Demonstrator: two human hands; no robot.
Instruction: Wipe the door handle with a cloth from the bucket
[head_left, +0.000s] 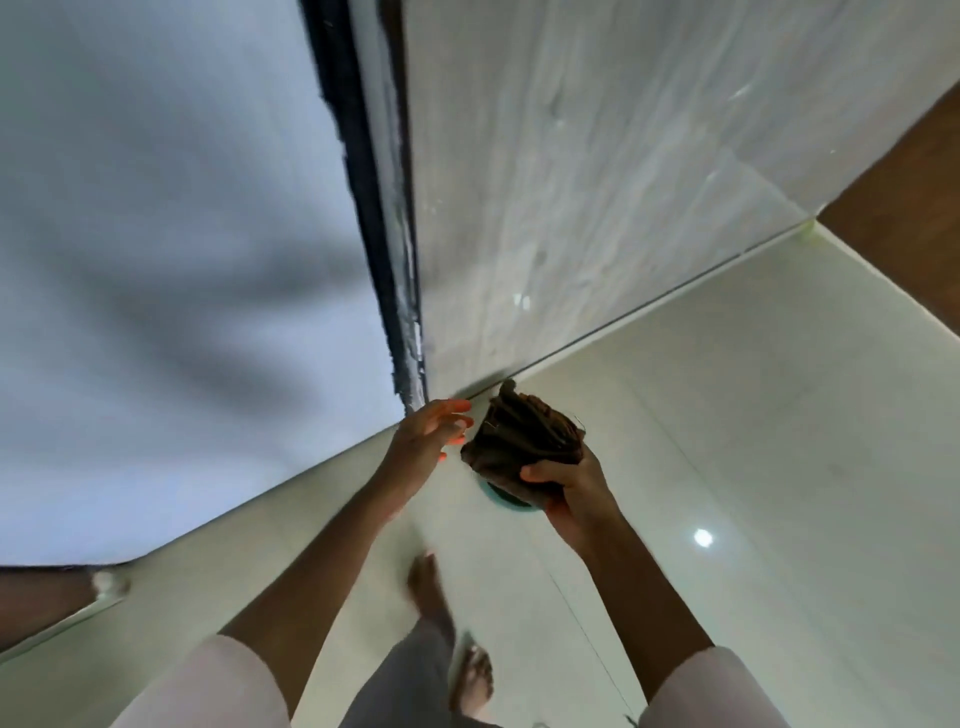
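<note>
A dark brown bunched cloth (524, 441) is gripped from below by my right hand (574, 493), held above the floor near the corner of the walls. Under the cloth a sliver of a teal bucket rim (506, 503) shows on the floor; most of the bucket is hidden by the cloth and hand. My left hand (431, 431) is stretched out to the left of the cloth, fingers spread and holding nothing, close to the cloth but apart from it. No door handle is in view.
A pale grey wall (156, 260) fills the left, with a dark vertical frame strip (374, 208) beside a marbled tile wall (597, 182). A brown wooden panel (909, 218) stands at right. My bare feet (447, 623) are on the glossy white floor tiles (753, 441).
</note>
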